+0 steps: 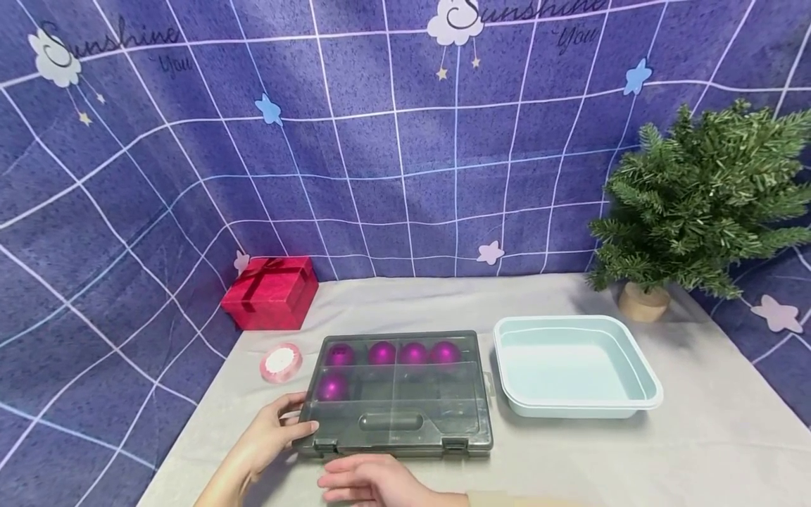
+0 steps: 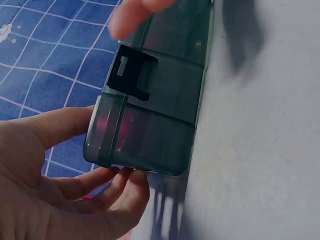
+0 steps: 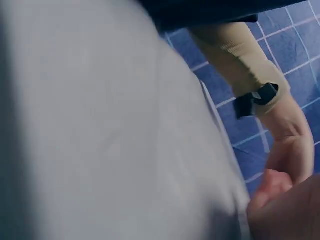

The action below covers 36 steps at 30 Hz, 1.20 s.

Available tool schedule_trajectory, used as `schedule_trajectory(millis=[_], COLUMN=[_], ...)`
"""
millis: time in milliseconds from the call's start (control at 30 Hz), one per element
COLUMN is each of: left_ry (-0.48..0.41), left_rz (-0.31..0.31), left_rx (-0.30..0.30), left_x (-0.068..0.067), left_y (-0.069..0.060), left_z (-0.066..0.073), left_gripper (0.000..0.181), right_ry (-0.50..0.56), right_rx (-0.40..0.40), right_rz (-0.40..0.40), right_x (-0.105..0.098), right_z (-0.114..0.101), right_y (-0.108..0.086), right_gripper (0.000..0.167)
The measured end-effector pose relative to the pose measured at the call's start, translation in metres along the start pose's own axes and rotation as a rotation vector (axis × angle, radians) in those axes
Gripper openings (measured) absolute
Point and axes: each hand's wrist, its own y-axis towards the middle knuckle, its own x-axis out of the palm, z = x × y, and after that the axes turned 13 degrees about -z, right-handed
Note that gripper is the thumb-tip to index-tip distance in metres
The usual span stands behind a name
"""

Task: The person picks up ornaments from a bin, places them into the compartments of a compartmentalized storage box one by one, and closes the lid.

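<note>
A dark translucent plastic storage case [image 1: 405, 391] with a hinged lid lies closed on the table, its two latches facing the person. Purple balls [image 1: 382, 353] show through the lid, in the back row and at the left of the middle row. My left hand [image 1: 269, 436] grips the case's left end, thumb over the lid; in the left wrist view the fingers [image 2: 134, 195] touch the short side. My right hand [image 1: 380, 479] is just in front of the case near the left latch [image 2: 132, 72], fingers extended and holding nothing.
A pale blue plastic tray [image 1: 576, 410] stands right of the case. A roll of pink ribbon [image 1: 281, 362] lies to the left, with a red gift box [image 1: 272, 296] behind it. A small artificial tree [image 1: 703, 204] is at the back right, before a blue patterned cloth [image 1: 418, 155].
</note>
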Motion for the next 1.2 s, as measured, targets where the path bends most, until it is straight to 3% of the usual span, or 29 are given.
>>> schedule_trajectory(millis=[67,167,233,267,333,533,767,1200], left_ry=[0.001,0.003,0.008,0.011,0.009,-0.008,-0.013,-0.015], left_rz=[-0.001,-0.005,-0.008,-0.008,-0.009,-0.035,-0.034,-0.030], left_rx=[0.002,0.004,-0.002,-0.005,-0.009,-0.004,-0.010,-0.014], left_x=[0.000,0.000,-0.002,-0.002,-0.002,0.000,-0.002,-0.001], left_y=[0.000,0.000,0.000,0.000,0.001,0.000,0.000,0.001], left_z=[0.000,-0.001,-0.001,-0.001,-0.001,-0.003,-0.003,0.002], left_gripper=[0.066,0.066,0.066,0.067,0.067,0.067,0.067,0.065], right_ry=[-0.321,-1.109,-1.575,-1.743,-1.897,-1.910,-1.918,-1.891], right_rx=[-0.013,-0.101,-0.175,-0.192,-0.173,0.045,0.089,0.152], right_rz=[-0.020,-0.024,0.061,0.126,0.221,0.302,0.363,0.341], right_x=[0.001,0.003,0.004,0.005,0.004,-0.004,-0.006,-0.007], right_z=[-0.008,-0.024,-0.035,-0.038,-0.042,-0.036,-0.033,-0.032], right_y=[-0.001,-0.003,0.000,0.002,0.008,0.025,0.039,0.046], right_gripper=[0.035,0.025,0.026,0.032,0.043,0.066,0.057,0.039])
